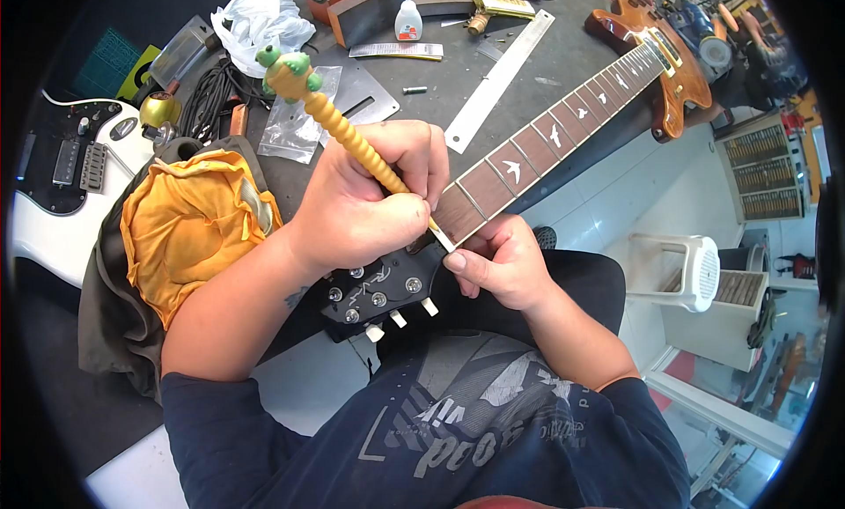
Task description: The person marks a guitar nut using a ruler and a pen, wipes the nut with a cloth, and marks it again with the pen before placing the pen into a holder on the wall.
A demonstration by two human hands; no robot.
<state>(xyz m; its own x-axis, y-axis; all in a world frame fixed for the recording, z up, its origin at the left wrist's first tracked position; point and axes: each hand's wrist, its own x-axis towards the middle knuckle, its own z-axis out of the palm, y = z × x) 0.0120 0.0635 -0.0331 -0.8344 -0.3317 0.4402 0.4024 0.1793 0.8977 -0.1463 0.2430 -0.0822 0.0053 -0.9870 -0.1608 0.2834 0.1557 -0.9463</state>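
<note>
My left hand is closed round a yellow spiral-bodied pencil, topped with a green, turtle-like figure. Its tip points down at the pale nut of an electric guitar, between headstock and fretboard. Whether the tip touches the nut, I cannot tell. My right hand grips the guitar neck at the nut end, thumb on the near edge and the other fingers partly hidden beneath. Bird-shaped inlays mark the fretboard. The black headstock with its tuners lies over my lap, and the brown body rests at the far right.
A steel ruler, a glue bottle and a plastic bag lie on the dark workbench. To the left are a yellow cloth and a white guitar. A white stool stands at right.
</note>
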